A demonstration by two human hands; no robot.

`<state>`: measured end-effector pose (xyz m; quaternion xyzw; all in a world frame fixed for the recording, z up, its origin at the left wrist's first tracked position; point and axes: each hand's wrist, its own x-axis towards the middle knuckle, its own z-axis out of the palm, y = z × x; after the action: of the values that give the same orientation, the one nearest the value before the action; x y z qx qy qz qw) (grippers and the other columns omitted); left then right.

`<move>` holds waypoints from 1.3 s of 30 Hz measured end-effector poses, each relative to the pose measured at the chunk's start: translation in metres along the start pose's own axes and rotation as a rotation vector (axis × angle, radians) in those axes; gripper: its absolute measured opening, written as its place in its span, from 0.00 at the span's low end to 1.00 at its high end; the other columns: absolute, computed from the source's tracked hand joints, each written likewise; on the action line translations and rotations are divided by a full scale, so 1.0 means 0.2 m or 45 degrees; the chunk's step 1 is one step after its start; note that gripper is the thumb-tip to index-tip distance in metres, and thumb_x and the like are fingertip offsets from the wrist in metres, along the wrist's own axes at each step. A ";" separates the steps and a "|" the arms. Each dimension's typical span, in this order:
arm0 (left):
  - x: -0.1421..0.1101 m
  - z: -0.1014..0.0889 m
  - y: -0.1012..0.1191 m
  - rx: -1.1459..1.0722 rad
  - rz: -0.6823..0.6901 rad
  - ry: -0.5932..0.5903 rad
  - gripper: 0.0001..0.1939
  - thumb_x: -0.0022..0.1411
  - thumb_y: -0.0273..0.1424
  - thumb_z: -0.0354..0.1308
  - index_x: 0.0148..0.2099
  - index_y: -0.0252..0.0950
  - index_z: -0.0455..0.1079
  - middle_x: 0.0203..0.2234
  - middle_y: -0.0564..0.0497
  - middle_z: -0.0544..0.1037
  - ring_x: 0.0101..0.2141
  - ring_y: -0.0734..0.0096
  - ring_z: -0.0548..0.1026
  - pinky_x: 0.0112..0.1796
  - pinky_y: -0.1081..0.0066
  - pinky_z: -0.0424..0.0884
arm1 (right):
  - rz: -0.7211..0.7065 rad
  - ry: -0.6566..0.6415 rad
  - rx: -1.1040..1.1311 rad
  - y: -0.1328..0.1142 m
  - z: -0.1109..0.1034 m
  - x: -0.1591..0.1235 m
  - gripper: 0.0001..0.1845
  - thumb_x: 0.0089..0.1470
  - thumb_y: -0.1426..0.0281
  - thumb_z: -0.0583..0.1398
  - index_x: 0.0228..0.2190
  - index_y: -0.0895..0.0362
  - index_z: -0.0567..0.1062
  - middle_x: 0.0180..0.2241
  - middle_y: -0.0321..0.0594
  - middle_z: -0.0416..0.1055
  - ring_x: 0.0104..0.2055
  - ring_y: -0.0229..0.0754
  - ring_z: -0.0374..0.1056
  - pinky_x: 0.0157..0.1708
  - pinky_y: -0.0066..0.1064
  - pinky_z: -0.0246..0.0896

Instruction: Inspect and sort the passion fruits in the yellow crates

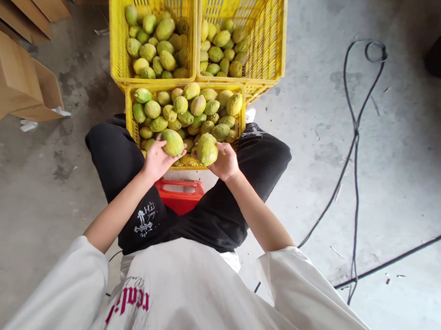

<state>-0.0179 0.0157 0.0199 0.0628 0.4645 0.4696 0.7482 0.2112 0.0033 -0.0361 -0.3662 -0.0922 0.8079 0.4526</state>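
Observation:
In my left hand (156,160) lies a smooth, oval green-yellow fruit (172,142), with the fingers curled beneath and around it. My right hand (225,160) grips a second green-yellow fruit (207,150), a bumpier one with a blunt tip turned down toward me. Both are held side by side, a short gap apart, over the near edge of a yellow plastic crate (129,113). That crate is filled with many similar fruits (180,105) in green and yellow. Some fingertips of each hand are hidden behind the fruit.
Beyond stand two taller yellow crates, the left crate (113,51) and the right crate (271,34), both partly filled with similar fruit. A red plastic object with a handle (180,188) sits between my legs. Cardboard boxes (3,70) lie left; a black cable (353,144) loops across the floor right.

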 end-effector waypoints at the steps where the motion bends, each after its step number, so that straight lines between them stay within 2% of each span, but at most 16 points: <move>1: -0.01 0.01 0.00 -0.004 0.018 0.008 0.24 0.67 0.31 0.66 0.65 0.44 0.75 0.49 0.48 0.88 0.59 0.49 0.89 0.58 0.58 0.84 | -0.003 -0.021 0.021 0.00 0.00 0.00 0.24 0.55 0.55 0.70 0.51 0.47 0.79 0.52 0.44 0.91 0.69 0.69 0.83 0.67 0.65 0.84; 5: -0.04 0.05 0.01 0.027 0.054 0.038 0.30 0.70 0.27 0.70 0.70 0.49 0.76 0.53 0.49 0.86 0.57 0.53 0.89 0.52 0.64 0.84 | -0.037 -0.063 0.057 0.01 -0.01 0.01 0.27 0.52 0.55 0.71 0.53 0.48 0.78 0.54 0.48 0.90 0.69 0.71 0.82 0.64 0.65 0.86; 10: -0.05 0.06 0.01 0.074 0.024 -0.020 0.35 0.68 0.23 0.74 0.72 0.52 0.75 0.45 0.54 0.84 0.39 0.64 0.88 0.36 0.72 0.79 | 0.029 -0.028 -0.028 0.01 -0.04 0.01 0.27 0.56 0.48 0.74 0.50 0.49 0.79 0.45 0.46 0.89 0.59 0.67 0.88 0.50 0.56 0.92; 12: -0.05 0.05 0.00 0.077 0.005 -0.048 0.34 0.68 0.23 0.74 0.71 0.50 0.75 0.42 0.55 0.82 0.36 0.66 0.87 0.33 0.73 0.77 | 0.016 0.014 -0.045 0.01 -0.06 0.01 0.28 0.54 0.50 0.77 0.50 0.49 0.79 0.44 0.45 0.89 0.55 0.64 0.89 0.46 0.49 0.93; 15: -0.04 0.04 0.00 0.092 -0.053 -0.043 0.26 0.69 0.27 0.76 0.65 0.46 0.77 0.40 0.54 0.83 0.33 0.67 0.86 0.28 0.74 0.73 | -0.024 0.059 -0.040 0.01 -0.06 0.02 0.28 0.53 0.56 0.79 0.51 0.49 0.79 0.46 0.42 0.89 0.56 0.61 0.89 0.45 0.45 0.92; 18: -0.03 0.03 0.00 0.131 -0.124 -0.079 0.20 0.70 0.34 0.78 0.59 0.43 0.77 0.39 0.51 0.84 0.29 0.68 0.85 0.24 0.76 0.68 | -0.044 0.092 -0.018 0.02 -0.06 0.02 0.26 0.54 0.59 0.78 0.51 0.47 0.79 0.47 0.40 0.89 0.59 0.61 0.88 0.50 0.48 0.92; 22: -0.03 0.03 -0.01 0.185 -0.154 -0.173 0.20 0.70 0.42 0.80 0.53 0.41 0.76 0.35 0.50 0.84 0.24 0.69 0.82 0.19 0.77 0.61 | -0.046 0.075 0.030 0.00 -0.03 0.01 0.22 0.60 0.53 0.74 0.50 0.47 0.79 0.47 0.42 0.89 0.63 0.64 0.85 0.57 0.57 0.90; 25: -0.01 0.04 -0.01 0.219 -0.178 -0.169 0.20 0.73 0.49 0.77 0.47 0.40 0.76 0.31 0.50 0.83 0.20 0.72 0.76 0.17 0.77 0.57 | -0.047 0.022 0.075 -0.03 0.00 0.00 0.22 0.63 0.51 0.69 0.52 0.48 0.79 0.50 0.45 0.89 0.67 0.67 0.83 0.61 0.64 0.87; 28: 0.00 0.05 -0.01 0.218 -0.205 -0.120 0.23 0.79 0.54 0.69 0.44 0.40 0.77 0.28 0.50 0.82 0.17 0.75 0.70 0.17 0.75 0.56 | -0.048 -0.008 0.098 -0.03 0.03 -0.01 0.23 0.61 0.53 0.67 0.54 0.48 0.79 0.53 0.47 0.89 0.69 0.69 0.82 0.62 0.68 0.86; 30: 0.01 0.05 -0.01 0.203 -0.220 -0.078 0.25 0.81 0.57 0.65 0.44 0.39 0.79 0.28 0.50 0.81 0.17 0.75 0.68 0.17 0.74 0.58 | -0.037 -0.007 0.083 -0.03 0.05 -0.01 0.23 0.60 0.54 0.67 0.54 0.48 0.79 0.54 0.49 0.89 0.69 0.70 0.81 0.62 0.68 0.86; 34: 0.00 0.05 0.00 0.188 -0.278 -0.001 0.29 0.84 0.59 0.60 0.44 0.38 0.81 0.29 0.48 0.83 0.23 0.70 0.77 0.25 0.71 0.74 | 0.016 0.012 0.023 -0.02 0.03 0.00 0.24 0.63 0.49 0.69 0.52 0.50 0.80 0.50 0.49 0.89 0.67 0.69 0.83 0.60 0.66 0.88; 36: 0.00 0.06 0.00 0.170 -0.298 0.034 0.30 0.86 0.57 0.59 0.44 0.36 0.81 0.30 0.46 0.84 0.26 0.67 0.81 0.30 0.70 0.79 | 0.025 0.044 -0.004 -0.02 0.00 0.00 0.23 0.65 0.47 0.70 0.51 0.50 0.81 0.47 0.47 0.89 0.64 0.65 0.85 0.56 0.59 0.91; 39: 0.00 0.06 0.00 0.141 -0.263 0.059 0.25 0.87 0.51 0.60 0.47 0.35 0.81 0.32 0.46 0.85 0.30 0.65 0.84 0.31 0.70 0.79 | -0.003 0.107 -0.030 -0.02 -0.04 0.02 0.21 0.65 0.49 0.73 0.50 0.49 0.82 0.46 0.43 0.89 0.60 0.59 0.86 0.46 0.43 0.93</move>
<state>-0.0090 0.0194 0.0263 0.0447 0.5109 0.3648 0.7771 0.2188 0.0064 -0.0420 -0.4048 -0.0831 0.7902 0.4526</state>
